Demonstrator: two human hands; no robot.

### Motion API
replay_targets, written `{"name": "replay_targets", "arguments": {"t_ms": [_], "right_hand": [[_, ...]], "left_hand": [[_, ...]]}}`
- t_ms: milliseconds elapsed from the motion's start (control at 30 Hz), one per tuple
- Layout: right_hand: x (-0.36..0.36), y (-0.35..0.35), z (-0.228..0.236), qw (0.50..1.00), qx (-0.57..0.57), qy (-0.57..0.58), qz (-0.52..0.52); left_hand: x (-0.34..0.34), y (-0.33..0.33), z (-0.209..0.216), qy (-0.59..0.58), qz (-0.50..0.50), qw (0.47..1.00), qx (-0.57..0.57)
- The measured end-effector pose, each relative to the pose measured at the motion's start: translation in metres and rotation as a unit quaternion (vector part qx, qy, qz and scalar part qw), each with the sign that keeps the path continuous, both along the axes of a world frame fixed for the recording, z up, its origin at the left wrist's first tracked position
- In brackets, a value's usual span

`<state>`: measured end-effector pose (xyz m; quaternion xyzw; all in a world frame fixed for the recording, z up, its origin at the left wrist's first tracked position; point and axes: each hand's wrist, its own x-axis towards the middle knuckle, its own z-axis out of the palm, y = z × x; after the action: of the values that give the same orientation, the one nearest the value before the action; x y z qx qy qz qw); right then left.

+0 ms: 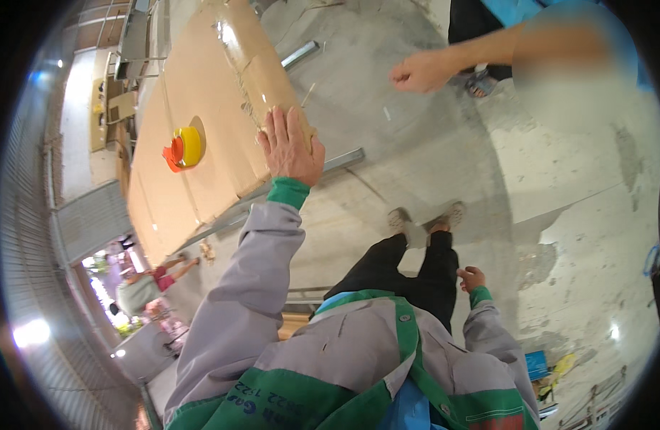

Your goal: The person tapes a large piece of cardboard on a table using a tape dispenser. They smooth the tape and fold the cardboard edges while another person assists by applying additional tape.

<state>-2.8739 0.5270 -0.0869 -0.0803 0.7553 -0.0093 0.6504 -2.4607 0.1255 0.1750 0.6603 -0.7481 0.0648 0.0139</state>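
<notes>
My left hand (294, 150) lies flat on the taped, rounded edge of a large cardboard-covered surface (222, 93), its fingers stretched out and holding nothing. Shiny clear tape runs along that edge. Farther in on the cardboard sits a yellow tape roll (191, 146) with an orange-red part (174, 155) on its left side. My right hand (471, 278) hangs low beside my right leg, away from the cardboard. Its fingers are loosely curled in, and nothing shows in them.
Metal bars (343, 160) stick out from under the cardboard. Another person's hand (419, 72), loosely closed, reaches in at the upper right. My shoes (398, 220) stand on the worn concrete floor (444, 158). A blue object (536, 365) lies at the lower right. Someone else is at the far left.
</notes>
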Motion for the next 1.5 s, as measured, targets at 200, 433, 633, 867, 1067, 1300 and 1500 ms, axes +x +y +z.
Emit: {"name": "replay_targets", "arguments": {"t_ms": [200,433,633,867,1067,1300,1500], "right_hand": [[0.000,-0.002,0.058,0.934,-0.199,0.243,0.172],[0.116,-0.088,0.243,0.841,-0.470,0.214,0.161],[0.243,-0.127,0.407,0.498,-0.701,0.080,0.504],[0.331,-0.131,0.440,0.315,-0.766,0.108,0.550],[0.351,-0.121,0.450,0.339,-0.706,0.142,0.606],[0.356,-0.107,0.438,0.430,-0.679,0.134,0.579],[0.349,-0.104,0.432,0.457,-0.678,0.128,0.562]], "left_hand": [[0.051,-0.008,0.007,0.374,-0.039,0.926,-0.026],[0.150,0.165,0.029,0.815,0.324,0.479,0.037],[0.103,0.299,0.082,0.910,0.137,0.314,0.232],[0.097,0.302,0.171,0.779,0.023,0.615,0.118],[0.096,0.306,0.179,0.839,0.045,0.541,0.038],[0.083,0.303,0.159,0.829,0.052,0.554,0.046],[0.074,0.298,0.154,0.802,0.031,0.594,0.047]]}}
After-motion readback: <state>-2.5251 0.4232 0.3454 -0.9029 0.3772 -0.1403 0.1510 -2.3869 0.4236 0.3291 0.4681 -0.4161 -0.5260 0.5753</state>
